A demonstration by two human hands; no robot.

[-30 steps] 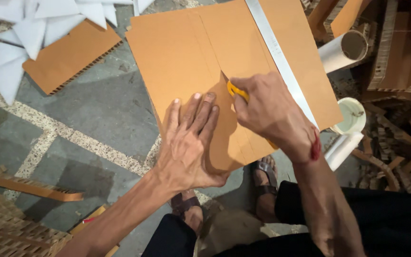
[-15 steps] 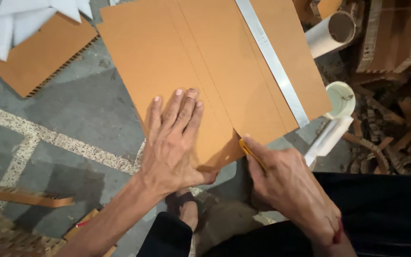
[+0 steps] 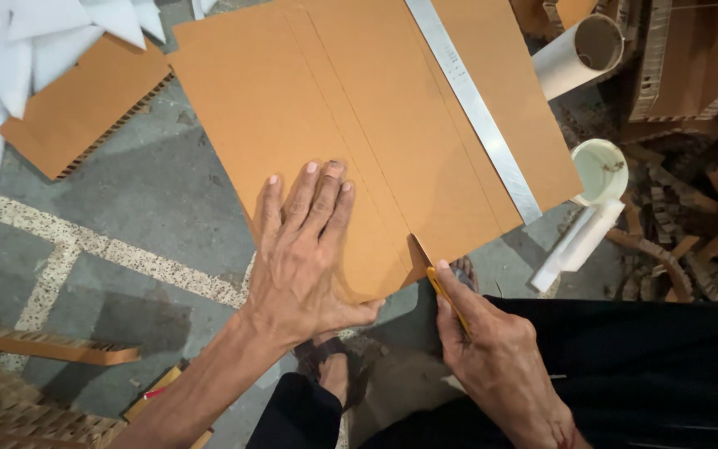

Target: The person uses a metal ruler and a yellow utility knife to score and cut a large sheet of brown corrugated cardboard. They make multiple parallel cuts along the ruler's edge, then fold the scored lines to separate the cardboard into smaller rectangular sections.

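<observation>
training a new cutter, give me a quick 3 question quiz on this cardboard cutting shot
1. True or false: the left hand lies flat on the cardboard sheet.
2. What does the right hand hold? A) yellow knife B) scissors C) pencil
3. Fill in: the metal ruler lies on the sheet, to the ____ of the cut line.

Key
1. True
2. A; the knife is at the sheet's near edge.
3. right

No pkgs, labels, signs or screens in view, just plain brown cardboard w/o print.
</observation>
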